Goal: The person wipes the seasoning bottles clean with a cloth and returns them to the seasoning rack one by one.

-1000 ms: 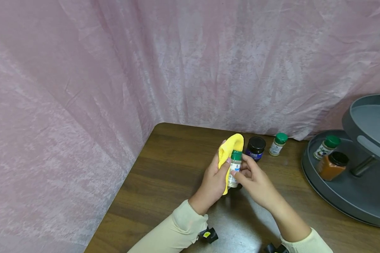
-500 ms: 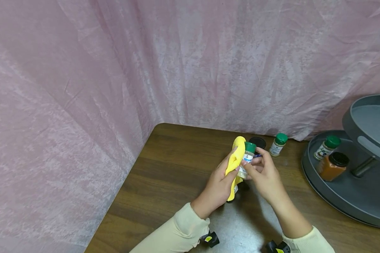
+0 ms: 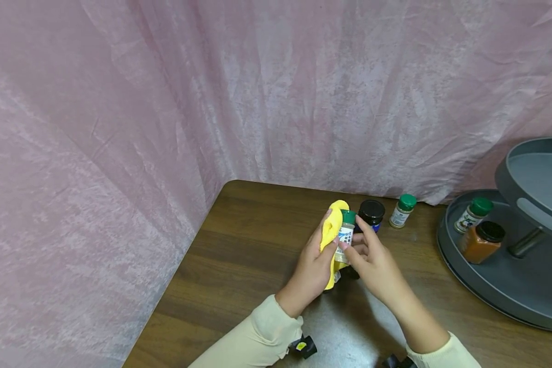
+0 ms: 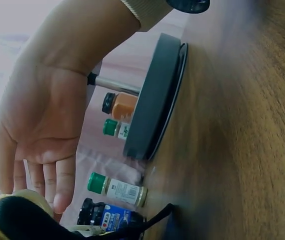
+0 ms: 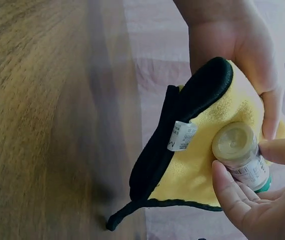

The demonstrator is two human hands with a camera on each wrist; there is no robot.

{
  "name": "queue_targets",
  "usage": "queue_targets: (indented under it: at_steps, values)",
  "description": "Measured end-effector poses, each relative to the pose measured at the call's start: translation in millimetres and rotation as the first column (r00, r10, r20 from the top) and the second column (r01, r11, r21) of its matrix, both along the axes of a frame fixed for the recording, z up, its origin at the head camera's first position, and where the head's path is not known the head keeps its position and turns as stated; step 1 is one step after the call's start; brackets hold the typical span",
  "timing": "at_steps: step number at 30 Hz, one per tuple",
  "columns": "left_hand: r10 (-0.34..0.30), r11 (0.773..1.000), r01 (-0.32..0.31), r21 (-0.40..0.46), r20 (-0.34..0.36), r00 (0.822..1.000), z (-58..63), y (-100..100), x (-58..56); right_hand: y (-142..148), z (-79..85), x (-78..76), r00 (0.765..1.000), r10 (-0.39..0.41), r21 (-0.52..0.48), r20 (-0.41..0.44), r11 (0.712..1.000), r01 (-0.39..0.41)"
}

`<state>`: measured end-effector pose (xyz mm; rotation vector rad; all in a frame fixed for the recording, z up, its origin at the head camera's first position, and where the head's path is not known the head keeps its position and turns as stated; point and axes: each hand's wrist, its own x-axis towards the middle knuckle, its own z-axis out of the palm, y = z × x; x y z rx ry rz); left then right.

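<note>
Left hand (image 3: 312, 261) is holding the yellow cloth (image 3: 333, 225); right hand (image 3: 375, 263) is pinching the bottle (image 3: 345, 235) from three o'clock, its firmness being unclear; gentle turning should be helping.

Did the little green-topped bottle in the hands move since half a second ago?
Yes. In the head view, the green-topped bottle has shifted left, away from the standing dark jar, which it was right beside before.

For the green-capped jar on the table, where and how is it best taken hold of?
I would hold the green-capped jar by its round, upright body, below the cap, from the right; the dark jar crowds its left.
</note>
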<state>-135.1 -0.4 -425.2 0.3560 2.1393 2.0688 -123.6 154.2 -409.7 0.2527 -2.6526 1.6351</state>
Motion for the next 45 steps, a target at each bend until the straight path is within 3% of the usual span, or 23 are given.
queue_targets:
  at_steps: [10,17,26,35,42,45]
  values:
    - [0.049,0.995,-0.051,0.086,0.029,0.998,-0.6,-5.8,-4.7,-8.6,-3.2,3.9,0.998,0.061,-0.022,0.008,0.998,-0.060]
    - [0.048,0.996,-0.049,0.077,0.027,0.999,1.8,-7.0,-3.5,-10.2,-2.3,5.3,0.996,0.082,-0.125,0.029,0.989,-0.078]
    - [-0.010,1.000,0.010,0.013,0.016,1.000,1.6,-2.7,-0.2,-1.9,2.1,-2.8,0.996,0.030,-0.268,0.090,0.963,-0.005]
    - [-0.078,0.997,0.078,-0.024,0.013,0.997,-2.1,0.0,3.3,8.1,-0.4,-8.8,0.997,-0.024,-0.291,0.071,0.956,0.043]
    - [0.053,0.999,-0.053,0.008,0.019,0.998,-1.5,0.4,1.7,-2.1,-3.6,-5.1,0.998,0.012,-0.199,0.065,0.980,0.001]
    - [0.070,0.997,-0.070,0.016,0.012,0.997,-1.6,-1.0,-0.2,-6.5,-4.7,-2.5,0.998,0.029,-0.168,0.054,0.986,-0.020]
